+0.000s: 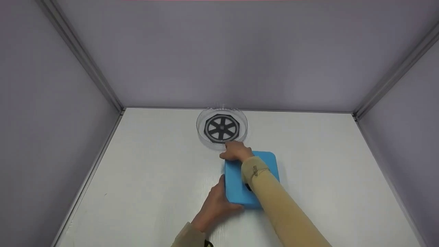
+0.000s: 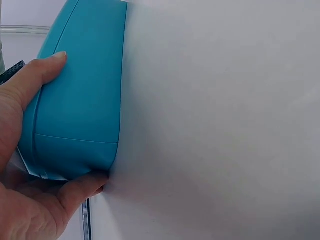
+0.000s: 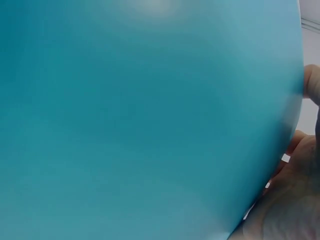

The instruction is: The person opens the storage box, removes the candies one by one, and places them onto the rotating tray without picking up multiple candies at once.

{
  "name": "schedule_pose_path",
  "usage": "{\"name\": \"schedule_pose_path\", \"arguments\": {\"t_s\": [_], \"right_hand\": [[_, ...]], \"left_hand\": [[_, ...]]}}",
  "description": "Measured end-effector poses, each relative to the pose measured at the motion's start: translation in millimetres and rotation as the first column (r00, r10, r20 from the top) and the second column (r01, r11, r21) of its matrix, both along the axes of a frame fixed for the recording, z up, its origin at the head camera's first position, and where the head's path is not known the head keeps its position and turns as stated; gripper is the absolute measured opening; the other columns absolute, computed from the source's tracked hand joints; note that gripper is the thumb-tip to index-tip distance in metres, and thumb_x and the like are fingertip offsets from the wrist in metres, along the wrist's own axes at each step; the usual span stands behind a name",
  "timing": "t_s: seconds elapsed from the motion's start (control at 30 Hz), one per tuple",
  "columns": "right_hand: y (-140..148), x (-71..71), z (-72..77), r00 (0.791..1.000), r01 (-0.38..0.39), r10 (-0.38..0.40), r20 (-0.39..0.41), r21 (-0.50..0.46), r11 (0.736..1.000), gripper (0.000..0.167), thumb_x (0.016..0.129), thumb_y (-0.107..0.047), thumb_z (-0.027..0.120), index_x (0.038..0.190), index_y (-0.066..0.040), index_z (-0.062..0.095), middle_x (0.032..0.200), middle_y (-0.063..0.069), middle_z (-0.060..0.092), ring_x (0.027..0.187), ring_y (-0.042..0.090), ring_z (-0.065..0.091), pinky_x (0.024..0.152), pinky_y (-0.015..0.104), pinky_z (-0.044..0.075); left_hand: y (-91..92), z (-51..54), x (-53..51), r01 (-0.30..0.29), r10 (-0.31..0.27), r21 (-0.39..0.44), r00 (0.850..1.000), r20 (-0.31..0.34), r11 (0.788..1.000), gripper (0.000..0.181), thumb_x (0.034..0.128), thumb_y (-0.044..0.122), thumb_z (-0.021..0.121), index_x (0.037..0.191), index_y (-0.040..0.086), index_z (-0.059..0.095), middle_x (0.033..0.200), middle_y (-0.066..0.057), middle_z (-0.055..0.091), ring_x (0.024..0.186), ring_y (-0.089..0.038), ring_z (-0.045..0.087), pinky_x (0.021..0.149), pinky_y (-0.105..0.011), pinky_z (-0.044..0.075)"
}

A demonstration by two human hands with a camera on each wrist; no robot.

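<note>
A blue box (image 1: 236, 185) with rounded corners lies on the white table, its long side running away from me. My left hand (image 1: 217, 204) grips its near left corner; in the left wrist view, the thumb (image 2: 52, 67) presses the seamed side while other fingers bend round the end. At the far left corner my right hand (image 1: 236, 151) holds the box, thumb along the side and fingers over the far edge. The right forearm crosses above the top and hides part of it. Blue surface (image 3: 150, 125) fills most of the right wrist view.
Just beyond the right hand stands a clear round dish (image 1: 199, 128) with a black octagonal spoked piece (image 1: 222, 127) showing in it. Grey panels enclose the white table (image 1: 154, 171) at the back (image 1: 219, 51), left (image 1: 44, 120) and right (image 1: 408, 120).
</note>
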State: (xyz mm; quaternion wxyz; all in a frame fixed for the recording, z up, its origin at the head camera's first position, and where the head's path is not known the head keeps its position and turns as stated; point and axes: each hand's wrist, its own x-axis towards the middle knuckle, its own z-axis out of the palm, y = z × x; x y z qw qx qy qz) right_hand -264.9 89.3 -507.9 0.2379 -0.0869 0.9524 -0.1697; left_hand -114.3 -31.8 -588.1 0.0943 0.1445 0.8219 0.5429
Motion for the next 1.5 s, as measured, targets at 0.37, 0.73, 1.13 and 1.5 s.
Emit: {"name": "schedule_pose_path", "arguments": {"t_s": [0.37, 0.73, 1.13, 1.5], "right_hand": [[0, 0.7, 0.5, 0.999, 0.033, -0.033, 0.016, -0.013, 0.999, 0.056, 0.088, -0.040, 0.060, 0.133, -0.007, 0.057, 0.129, 0.013, 0.058, 0.107, 0.030, 0.051, 0.099, 0.061, 0.034], [-2, -0.2, -3.3, 0.999, 0.035, -0.034, 0.010, -0.018, 0.999, 0.059, 0.087, -0.039, 0.061, 0.134, -0.003, 0.055, 0.131, 0.016, 0.057, 0.111, 0.031, 0.053, 0.101, 0.061, 0.034], [3, -4.1, 3.5, 0.994, -0.105, 0.104, -0.027, -0.025, 0.994, 0.031, 0.089, -0.033, 0.063, 0.104, -0.006, 0.065, 0.093, 0.006, 0.060, 0.079, 0.023, 0.053, 0.072, 0.040, 0.047], [9, 17.1, 37.0, 0.978, -0.155, 0.156, -0.135, 0.019, 0.988, 0.046, 0.093, -0.035, 0.063, 0.130, -0.008, 0.059, 0.127, 0.014, 0.056, 0.111, 0.032, 0.055, 0.092, 0.052, 0.043]], "left_hand": [[-4.3, 4.3, 2.1, 0.031, -0.030, 0.015, 0.999, -0.042, 0.999, 0.122, 0.0652, 0.038, 0.092, 0.154, 0.005, 0.015, 0.146, -0.008, 0.045, 0.127, -0.019, 0.050, 0.104, -0.042, 0.040], [-4.5, 2.5, 0.7, 0.018, -0.021, -0.040, 0.998, -0.066, 0.999, 0.121, 0.0647, 0.047, 0.090, 0.151, -0.001, 0.021, 0.142, -0.013, 0.048, 0.123, -0.021, 0.053, 0.102, -0.041, 0.042], [-9.9, 13.3, -1.6, 0.058, -0.055, -0.053, 0.997, 0.048, 0.997, 0.122, 0.0702, 0.044, 0.088, 0.155, 0.001, 0.012, 0.155, -0.016, 0.030, 0.137, -0.029, 0.038, 0.109, -0.048, 0.033], [-20.9, 22.4, -9.6, -0.036, 0.039, -0.057, 0.997, 0.062, 0.998, 0.066, 0.0988, 0.039, 0.058, 0.142, -0.008, 0.041, 0.127, -0.019, 0.054, 0.110, -0.029, 0.060, 0.088, -0.043, 0.051]]}}
